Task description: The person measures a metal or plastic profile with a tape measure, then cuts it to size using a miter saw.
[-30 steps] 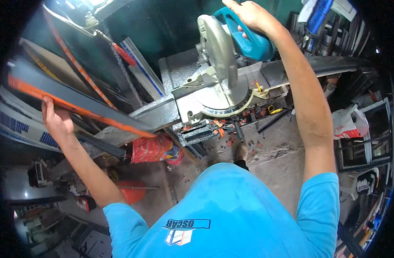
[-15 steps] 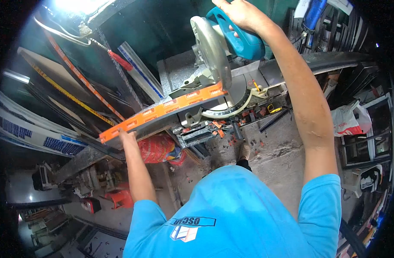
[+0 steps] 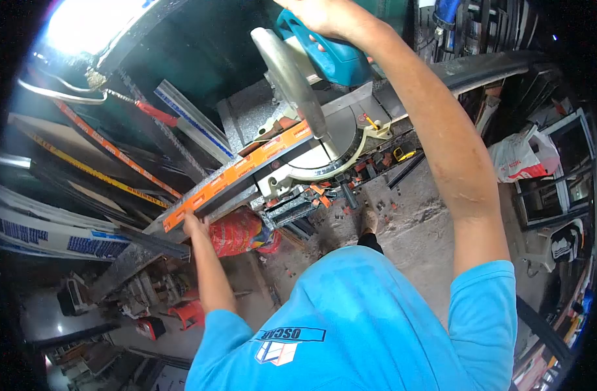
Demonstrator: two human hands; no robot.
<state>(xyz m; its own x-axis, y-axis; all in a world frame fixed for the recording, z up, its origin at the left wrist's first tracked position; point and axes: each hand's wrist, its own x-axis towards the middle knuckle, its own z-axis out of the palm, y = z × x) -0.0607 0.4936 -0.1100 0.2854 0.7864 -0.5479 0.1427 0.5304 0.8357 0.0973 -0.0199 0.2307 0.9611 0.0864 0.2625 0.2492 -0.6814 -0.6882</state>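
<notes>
My left hand [image 3: 193, 225] is closed on the near end of a long dark profile bar with orange printed film [image 3: 236, 173]. The bar runs across the bed of a miter saw [image 3: 292, 78], its far end beside the round blade guard. My right hand [image 3: 324, 18] is wrapped round the saw's teal handle [image 3: 337, 60], at the top of the view. The saw head sits raised over the light turntable [image 3: 343, 133]. The guard hides most of the blade.
Orange and dark offcuts [image 3: 321, 195] litter the saw's front. A yellow tape measure [image 3: 403, 154] lies to their right. A red sack [image 3: 233, 233] stands below the bar. Long profiles [image 3: 57, 225] lean at left. A plastic bag [image 3: 523, 156] hangs at right.
The bar has come down and back against the saw bed, with my left hand on it. My right hand remains on the handle. The whole view has shifted slightly.
</notes>
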